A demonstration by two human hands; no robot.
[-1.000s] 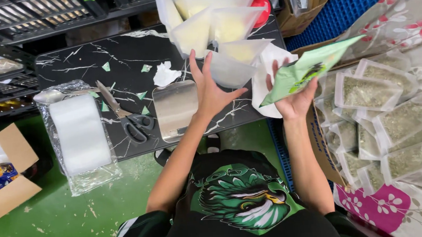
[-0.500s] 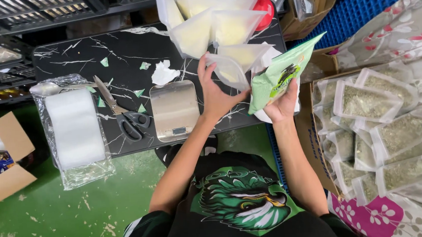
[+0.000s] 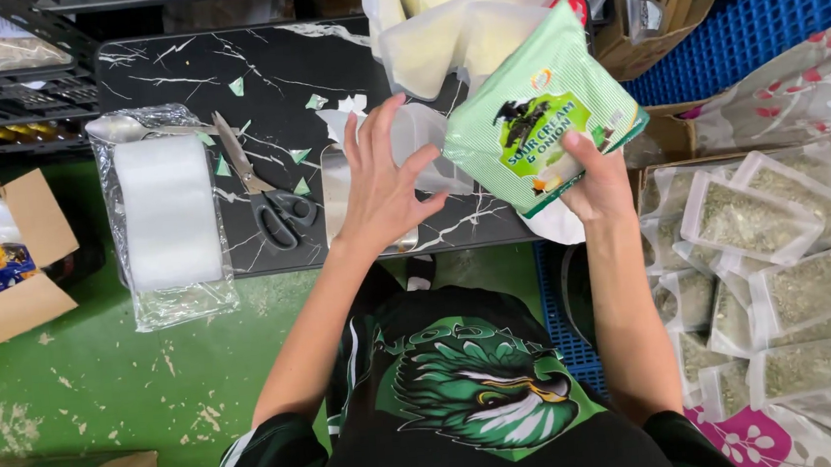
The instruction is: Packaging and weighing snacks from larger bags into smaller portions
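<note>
- The tabletop (image 3: 225, 71), black with white veins, is the landmark. Any pouring is best kept over it, since the green floor below would waste what spills.
- A roll of clear film (image 3: 169, 213) in its wrapper lies at the tabletop's left end, hanging over the near edge. It is well apart from the hands and needs no shifting.
- The green packet (image 3: 537, 115) is held tilted above the tabletop's right end, printed face up. A firm grip low on it, as now, should steady the open end; I judge that a slow tip would suit a loose filling.
- Filled clear pouches (image 3: 762, 236) lie heaped to the right of the tabletop, off it.
- The clear pouch (image 3: 429, 148) stands just left of the packet, over the tabletop's near right part. Its mouth should be spread wide before anything goes in.
- The steel scale (image 3: 343, 195) sits on the tabletop's near edge under the left hand, mostly hidden by it.
- The left hand (image 3: 382, 182) has its fingers spread wide and flat against the pouch, gripping nothing tightly.
- The right hand (image 3: 597, 180) has its fingers closed around the packet's lower corner.
- Scissors (image 3: 269, 191) lie on the tabletop between the film and the scale, clear of the work.
</note>
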